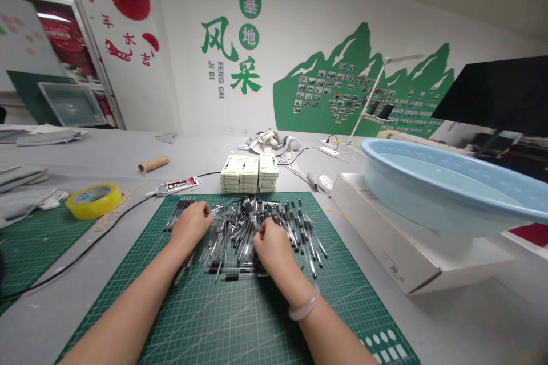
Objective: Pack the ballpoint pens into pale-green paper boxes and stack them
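Evidently, the loose pens (244,239) are the awkward part: they lie crossed at many angles in a heap on the far half of the green cutting mat (205,325). The left hand (192,221), fingers curled in, is at the heap's left side, beside a smaller group of pens (176,214); the right hand (269,242) bends over the near right part, fingertips drawn together. I cannot tell whether either grasps a pen. Pulling one from the tangle could drag its neighbours along, and slim barrels may roll if nudged. A push toward the far side could jostle the stacked small boxes (240,174) just beyond. At right, the blue basin (428,199) overhangs its white carton (385,245), so a stray elbow might tip it.
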Action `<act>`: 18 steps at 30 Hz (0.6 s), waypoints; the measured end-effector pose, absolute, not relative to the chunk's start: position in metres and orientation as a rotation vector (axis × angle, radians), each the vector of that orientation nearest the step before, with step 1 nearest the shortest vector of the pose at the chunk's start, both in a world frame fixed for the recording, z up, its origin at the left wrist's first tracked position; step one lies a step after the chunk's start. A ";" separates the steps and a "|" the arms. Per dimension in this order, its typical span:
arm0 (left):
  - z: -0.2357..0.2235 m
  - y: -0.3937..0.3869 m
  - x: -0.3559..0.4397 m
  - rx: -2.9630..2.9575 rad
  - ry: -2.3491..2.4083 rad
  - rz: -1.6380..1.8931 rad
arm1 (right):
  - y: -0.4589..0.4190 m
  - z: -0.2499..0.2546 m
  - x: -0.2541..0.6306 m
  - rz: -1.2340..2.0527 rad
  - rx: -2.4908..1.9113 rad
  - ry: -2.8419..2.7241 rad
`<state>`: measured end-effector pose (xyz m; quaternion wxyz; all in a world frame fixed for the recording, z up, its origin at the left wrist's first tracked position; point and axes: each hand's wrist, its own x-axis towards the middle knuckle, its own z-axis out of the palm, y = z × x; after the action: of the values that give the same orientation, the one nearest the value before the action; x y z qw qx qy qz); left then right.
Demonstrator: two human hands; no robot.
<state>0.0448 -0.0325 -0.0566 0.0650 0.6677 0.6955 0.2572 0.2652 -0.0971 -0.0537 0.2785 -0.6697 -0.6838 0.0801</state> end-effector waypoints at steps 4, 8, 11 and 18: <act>-0.042 -0.039 0.060 1.462 1.482 1.187 | -0.095 -0.061 0.261 0.462 -1.600 -1.791; -0.032 -0.047 0.075 1.082 1.089 1.304 | -0.097 -0.064 0.256 0.485 -1.497 -1.802; -0.030 -0.049 0.080 0.967 1.023 1.359 | -0.099 -0.063 0.256 0.467 -1.470 -1.808; -0.032 -0.046 0.076 1.071 1.088 1.328 | -0.099 -0.063 0.257 0.471 -1.443 -1.794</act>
<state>0.0757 -0.0461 -0.0325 0.5304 0.4487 0.4557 0.5565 0.2568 -0.0990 -0.0625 0.3857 -0.5665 -0.7044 0.1850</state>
